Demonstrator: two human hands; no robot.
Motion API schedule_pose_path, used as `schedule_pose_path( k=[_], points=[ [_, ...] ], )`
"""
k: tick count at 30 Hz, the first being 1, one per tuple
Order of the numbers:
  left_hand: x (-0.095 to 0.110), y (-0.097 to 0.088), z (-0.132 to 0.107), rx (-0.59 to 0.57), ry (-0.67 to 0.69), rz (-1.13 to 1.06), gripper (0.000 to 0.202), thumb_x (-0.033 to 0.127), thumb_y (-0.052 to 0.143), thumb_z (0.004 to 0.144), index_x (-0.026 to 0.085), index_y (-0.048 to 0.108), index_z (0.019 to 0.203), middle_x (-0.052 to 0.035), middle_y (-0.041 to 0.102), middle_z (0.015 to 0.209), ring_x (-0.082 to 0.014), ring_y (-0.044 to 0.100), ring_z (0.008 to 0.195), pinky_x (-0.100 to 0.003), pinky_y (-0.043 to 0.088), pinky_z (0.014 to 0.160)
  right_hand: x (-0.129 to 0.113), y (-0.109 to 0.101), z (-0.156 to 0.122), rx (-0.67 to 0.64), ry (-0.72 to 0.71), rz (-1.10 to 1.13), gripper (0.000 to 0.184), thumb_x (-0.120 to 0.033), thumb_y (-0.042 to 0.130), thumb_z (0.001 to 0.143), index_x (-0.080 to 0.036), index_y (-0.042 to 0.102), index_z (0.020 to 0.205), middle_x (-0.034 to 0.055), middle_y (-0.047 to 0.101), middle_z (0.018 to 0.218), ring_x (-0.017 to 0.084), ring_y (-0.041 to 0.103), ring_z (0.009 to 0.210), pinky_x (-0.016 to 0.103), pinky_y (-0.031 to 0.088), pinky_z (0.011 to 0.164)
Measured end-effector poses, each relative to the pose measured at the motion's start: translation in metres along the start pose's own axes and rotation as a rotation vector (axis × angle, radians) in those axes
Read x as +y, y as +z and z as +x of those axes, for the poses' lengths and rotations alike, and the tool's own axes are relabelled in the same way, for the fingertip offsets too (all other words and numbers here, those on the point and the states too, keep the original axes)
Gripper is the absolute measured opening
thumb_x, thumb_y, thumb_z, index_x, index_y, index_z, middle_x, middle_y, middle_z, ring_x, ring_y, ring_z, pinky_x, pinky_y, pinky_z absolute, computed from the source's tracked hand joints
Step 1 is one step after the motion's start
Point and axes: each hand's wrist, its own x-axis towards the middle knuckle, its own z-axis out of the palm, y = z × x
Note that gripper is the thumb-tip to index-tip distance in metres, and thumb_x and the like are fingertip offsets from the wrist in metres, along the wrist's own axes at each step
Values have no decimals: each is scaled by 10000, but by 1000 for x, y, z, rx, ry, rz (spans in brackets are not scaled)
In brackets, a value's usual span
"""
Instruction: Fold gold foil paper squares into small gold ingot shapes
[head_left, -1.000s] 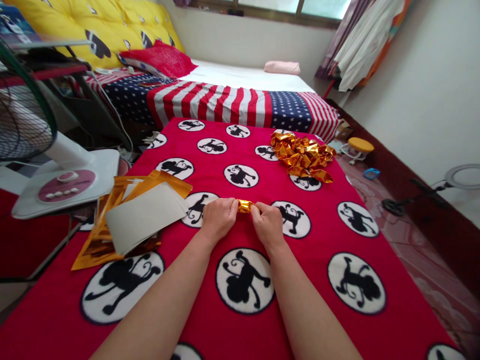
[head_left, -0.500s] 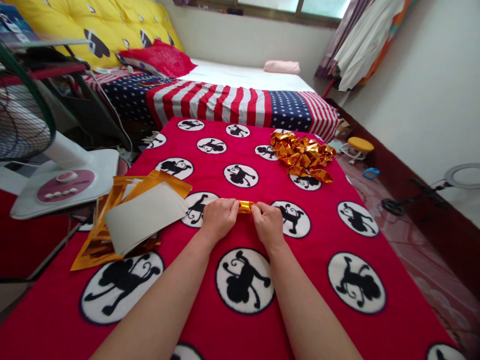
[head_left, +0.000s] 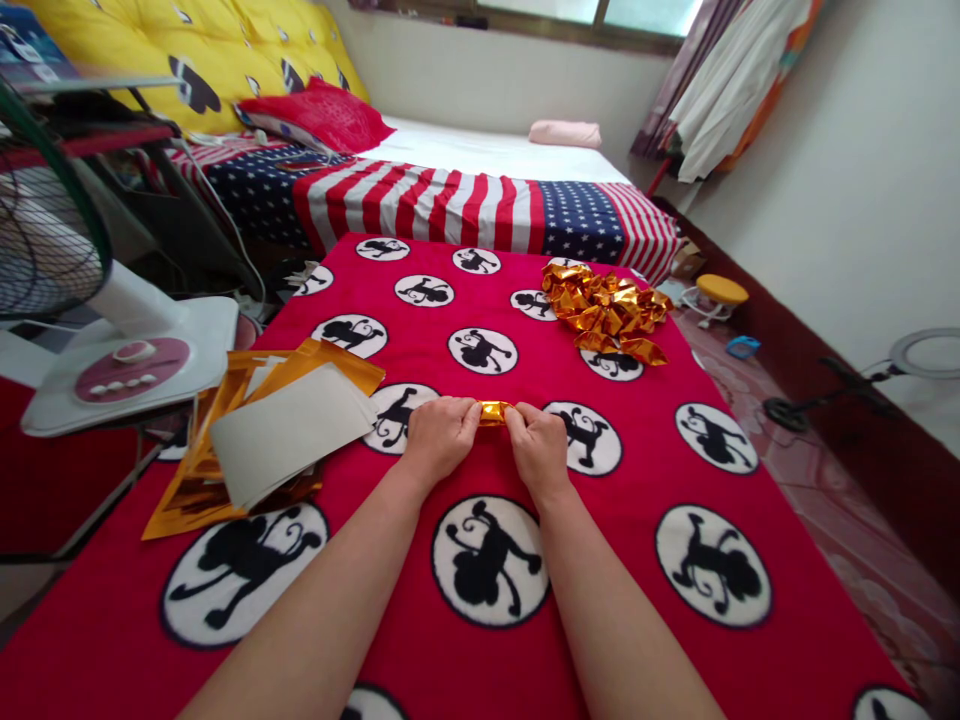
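Observation:
Between my two hands is a small folded piece of shiny gold foil paper (head_left: 493, 413), just over the red cloth. My left hand (head_left: 441, 432) pinches its left end, and my right hand (head_left: 540, 440) pinches its right end. Only the middle of the folded piece shows; its ends are hidden by my fingers. Left of my hands lies a loose stack of gold foil sheets (head_left: 184, 495), with pale grey backs (head_left: 289, 430) turned up on top. A heap of folded gold foil pieces (head_left: 604, 305) sits at the far right of the cloth.
The red cloth (head_left: 600, 620) with black monkey figures in white circles covers the surface. A white fan base (head_left: 180, 340) stands at the left edge. Beyond is a bed with a striped, starred cover (head_left: 420, 205). A yellow stool (head_left: 721, 290) stands on the right floor.
Almost nothing differs. My hands stay in the same place, still pinching both ends of the folded foil paper, with slightly more of its middle showing.

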Motion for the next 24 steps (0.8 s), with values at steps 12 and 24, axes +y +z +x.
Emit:
schedule_pose_path(
  k=[12,24],
  points=[
    [2,0,-2,80,-12,11,360,331,376,966,199,629,745,-62,701,808,-182,610,773,-289,327,646,1,0,1,22,-25,-9,382,-294,450,886,-209,416,515,-45,405,467,105,360,469,260,255,526],
    [-3,0,2,135,-89,-215,284,364,444,950,203,667,879,-49,712,857,-173,638,788,-260,400,689,14,6,8,177,169,467,186,-365,606,812,-189,617,874,-2,614,684,137,573,540,242,451,512]
  ],
)
